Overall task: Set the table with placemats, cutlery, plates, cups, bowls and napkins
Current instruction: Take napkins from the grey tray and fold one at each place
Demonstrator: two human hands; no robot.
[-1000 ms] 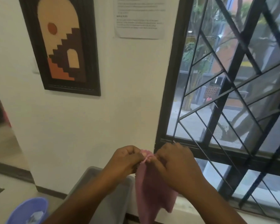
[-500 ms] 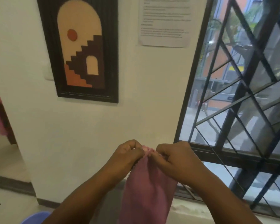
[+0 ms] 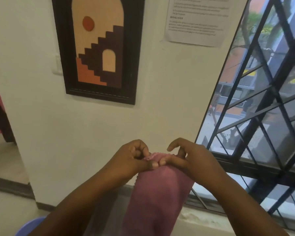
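The left hand (image 3: 131, 160) and the right hand (image 3: 191, 159) were raised side by side, thumbs nearly touching. Both pinched the top edge of a pink napkin (image 3: 157, 198). The left hand's thumb and curled fingers clamped the bunched edge. The right hand gripped the edge between thumb and lower fingers, with its index finger lifted clear and bent above the cloth. The napkin hung straight down from the hands, between the two forearms, its lower end running out of view at the bottom edge.

Below the left forearm, a rounded blue item (image 3: 29, 225) showed only in part; what it was cannot be told. Beyond the hands stood a white wall (image 3: 95, 133). Above the left hand hung a framed picture (image 3: 99, 48) of a stepped shape, an arch and an orange disc. Above the right hand a printed sheet (image 3: 197, 19) was fixed to the wall; its text was illegible. To the right of the right hand was a window (image 3: 262, 103) with black diagonal bars, with a street visible through it.
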